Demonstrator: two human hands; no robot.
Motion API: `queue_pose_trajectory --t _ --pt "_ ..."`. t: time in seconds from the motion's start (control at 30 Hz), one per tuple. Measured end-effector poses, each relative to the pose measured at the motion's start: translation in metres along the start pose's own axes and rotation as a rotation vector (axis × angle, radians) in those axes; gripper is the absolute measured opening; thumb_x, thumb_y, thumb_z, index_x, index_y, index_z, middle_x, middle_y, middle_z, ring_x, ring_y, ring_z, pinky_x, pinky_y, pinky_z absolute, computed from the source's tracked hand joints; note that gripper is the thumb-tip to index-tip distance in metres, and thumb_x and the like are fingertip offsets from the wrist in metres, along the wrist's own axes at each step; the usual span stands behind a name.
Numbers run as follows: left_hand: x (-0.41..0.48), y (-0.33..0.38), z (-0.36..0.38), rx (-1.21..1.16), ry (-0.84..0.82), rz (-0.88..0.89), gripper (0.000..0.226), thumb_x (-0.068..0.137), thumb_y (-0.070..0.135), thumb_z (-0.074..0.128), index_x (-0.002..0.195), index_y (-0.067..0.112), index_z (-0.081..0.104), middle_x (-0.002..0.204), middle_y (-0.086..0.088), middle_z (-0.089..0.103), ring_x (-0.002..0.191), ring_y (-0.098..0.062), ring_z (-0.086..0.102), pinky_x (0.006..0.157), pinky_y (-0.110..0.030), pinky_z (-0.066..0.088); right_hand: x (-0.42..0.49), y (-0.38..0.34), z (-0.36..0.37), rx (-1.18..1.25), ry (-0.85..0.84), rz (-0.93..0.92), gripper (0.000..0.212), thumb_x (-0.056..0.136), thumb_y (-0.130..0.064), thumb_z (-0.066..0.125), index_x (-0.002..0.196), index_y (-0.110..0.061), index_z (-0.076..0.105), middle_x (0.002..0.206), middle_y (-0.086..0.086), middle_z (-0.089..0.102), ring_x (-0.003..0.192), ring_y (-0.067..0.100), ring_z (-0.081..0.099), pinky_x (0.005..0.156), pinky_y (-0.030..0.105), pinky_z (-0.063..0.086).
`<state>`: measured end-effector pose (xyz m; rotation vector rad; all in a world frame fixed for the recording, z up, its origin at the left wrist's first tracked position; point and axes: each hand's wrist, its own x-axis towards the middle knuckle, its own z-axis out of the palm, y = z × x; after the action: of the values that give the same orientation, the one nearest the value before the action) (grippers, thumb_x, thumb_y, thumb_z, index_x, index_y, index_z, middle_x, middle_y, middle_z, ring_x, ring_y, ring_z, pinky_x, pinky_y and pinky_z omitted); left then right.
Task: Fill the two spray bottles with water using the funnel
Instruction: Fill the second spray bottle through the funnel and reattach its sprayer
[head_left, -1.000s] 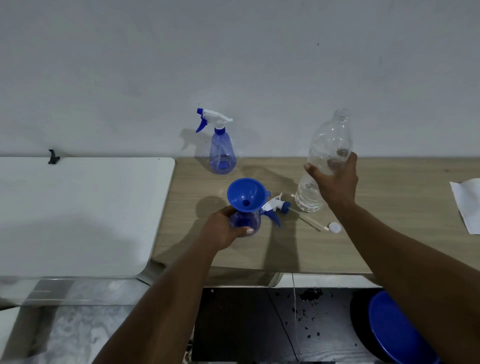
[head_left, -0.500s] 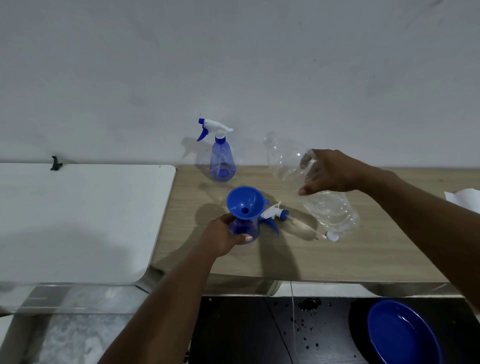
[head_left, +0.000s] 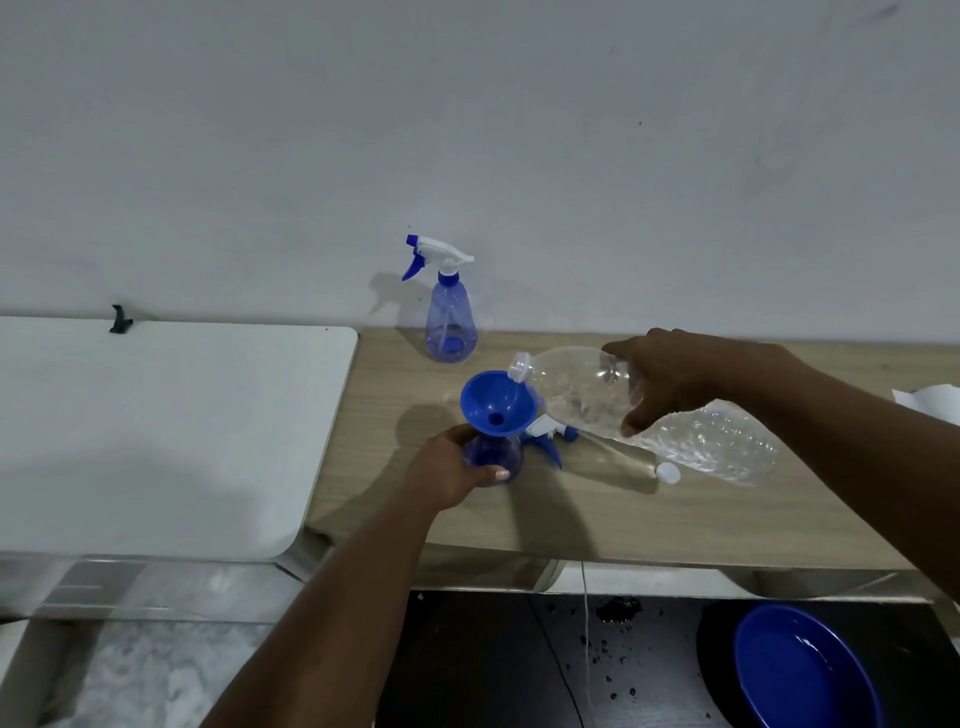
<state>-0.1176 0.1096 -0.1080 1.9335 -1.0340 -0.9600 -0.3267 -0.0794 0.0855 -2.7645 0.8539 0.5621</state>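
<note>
Fingers (head_left: 488, 474) of the left hand (head_left: 449, 470) curl round the uncapped blue spray bottle (head_left: 494, 456), which stands toward the wooden tabletop's (head_left: 675, 519) left edge with the blue funnel (head_left: 496, 402) seated in its neck. The right hand (head_left: 670, 376) grips the clear water bottle (head_left: 576, 387), tilted nearly level, mouth at the funnel's rim. A loose trigger head (head_left: 545, 434) and white cap (head_left: 667, 473) lie beside it. The second spray bottle (head_left: 450, 325) stands at the back edge.

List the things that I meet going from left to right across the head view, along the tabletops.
white table → spray bottle by the wall → funnel → white cap → paper
</note>
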Motion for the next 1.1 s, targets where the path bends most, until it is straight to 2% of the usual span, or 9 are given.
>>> queue_pose_trajectory --t 0.1,0.2,0.33,0.47,0.63,0.73,0.8,0.9,1.1 --pt "0.001 0.000 0.000 -0.003 -0.006 0.006 0.072 0.060 0.037 0.091 0.125 0.032 0.061 0.113 0.016 0.069 0.104 -0.005 0.065 0.098 -0.032 0.050 -0.003 -0.001 -0.002 -0.073 -0.026 -0.003 0.071 0.061 -0.056 0.086 0.117 -0.029 0.052 0.088 -0.017 0.056 0.096 0.018 0.056 0.084 0.038 0.051" --pt "0.001 0.001 0.001 -0.005 0.001 0.015 0.071 0.061 0.034 0.092 0.126 0.032 0.062 0.113 0.016 0.070 0.106 -0.006 0.065 0.097 -0.030 0.049 -0.003 -0.002 -0.003 -0.129 -0.059 0.011 0.074 0.059 -0.061 0.085 0.118 -0.030 0.051 0.097 -0.012 0.059 0.102 0.020 0.056 0.087 0.040 0.051" --pt "0.000 0.002 0.000 0.009 -0.004 0.011 0.072 0.062 0.035 0.091 0.127 0.033 0.060 0.115 0.016 0.069 0.106 -0.006 0.064 0.098 -0.031 0.048 -0.008 -0.005 -0.007 -0.159 -0.074 0.012 0.068 0.061 -0.058 0.086 0.112 -0.030 0.051 0.082 -0.017 0.053 0.098 0.018 0.058 0.079 0.036 0.050" --pt "0.001 0.000 0.001 0.025 0.007 0.011 0.073 0.062 0.037 0.091 0.128 0.034 0.059 0.115 0.016 0.068 0.105 -0.006 0.064 0.098 -0.030 0.049 -0.011 -0.005 -0.008 -0.184 -0.071 0.023 0.065 0.061 -0.058 0.085 0.109 -0.031 0.050 0.078 -0.017 0.050 0.096 0.018 0.057 0.078 0.036 0.049" --pt "0.001 0.000 0.001 0.024 0.001 0.015 0.072 0.064 0.033 0.091 0.129 0.029 0.060 0.115 0.014 0.068 0.106 -0.007 0.064 0.097 -0.027 0.047 -0.012 -0.004 -0.008 -0.229 -0.063 0.032 0.069 0.060 -0.062 0.084 0.112 -0.032 0.051 0.098 -0.011 0.056 0.099 0.019 0.057 0.081 0.036 0.049" --pt "0.001 0.001 0.002 0.020 0.000 0.021 0.070 0.065 0.030 0.091 0.127 0.029 0.060 0.112 0.016 0.067 0.103 -0.005 0.064 0.093 -0.024 0.046 -0.011 -0.003 -0.008 -0.246 -0.072 0.042 0.065 0.058 -0.065 0.083 0.103 -0.036 0.046 0.100 -0.009 0.056 0.098 0.021 0.057 0.082 0.037 0.051" --pt "0.001 0.000 0.002 0.014 0.008 0.020 0.069 0.064 0.031 0.092 0.125 0.032 0.061 0.111 0.017 0.068 0.102 -0.003 0.064 0.094 -0.026 0.048 -0.012 -0.005 -0.009 -0.259 -0.072 0.052 0.065 0.058 -0.065 0.083 0.102 -0.036 0.045 0.096 -0.010 0.053 0.094 0.020 0.056 0.078 0.036 0.049" --pt "0.003 -0.003 0.002 0.010 0.007 0.014 0.074 0.058 0.037 0.092 0.125 0.035 0.061 0.115 0.017 0.069 0.105 -0.004 0.064 0.099 -0.032 0.049 -0.012 -0.007 -0.010 -0.281 -0.063 0.058 0.070 0.057 -0.066 0.082 0.111 -0.033 0.051 0.096 -0.009 0.054 0.093 0.021 0.056 0.076 0.035 0.047" --pt "0.003 -0.004 0.002 0.000 0.002 0.005 0.077 0.056 0.040 0.092 0.126 0.037 0.060 0.116 0.017 0.068 0.107 -0.005 0.064 0.101 -0.035 0.049 -0.013 -0.011 -0.014 -0.297 -0.068 0.060 0.073 0.059 -0.065 0.082 0.116 -0.032 0.051 0.082 -0.015 0.043 0.093 0.020 0.055 0.078 0.035 0.048"
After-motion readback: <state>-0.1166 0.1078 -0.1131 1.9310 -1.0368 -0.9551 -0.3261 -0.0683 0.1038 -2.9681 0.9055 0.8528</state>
